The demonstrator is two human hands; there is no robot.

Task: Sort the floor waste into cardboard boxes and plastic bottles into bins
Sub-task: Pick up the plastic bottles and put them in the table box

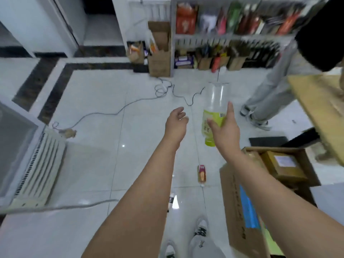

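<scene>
A clear plastic bottle (216, 101) with a yellow-green label and cap sits in my right hand (224, 131), cap end towards me; my fingers and thumb curl round its labelled part. My left hand (176, 123) hangs beside it, about a hand's width to the left, fingers loosely curled and holding nothing. On the floor below lies a small bottle with a red label (202, 174). Under my right forearm stands a cardboard box (240, 211) with blue tape, and behind it an open cardboard box (301, 164) holding a smaller brown carton.
Cables (163, 89) trail over the white tiled floor. A white appliance with a vent grille (39, 164) stands at the left. A person in grey trousers (268, 101) stands at the right by a large sheet of cardboard (320, 105). Shelves and boxes (160, 58) line the back wall.
</scene>
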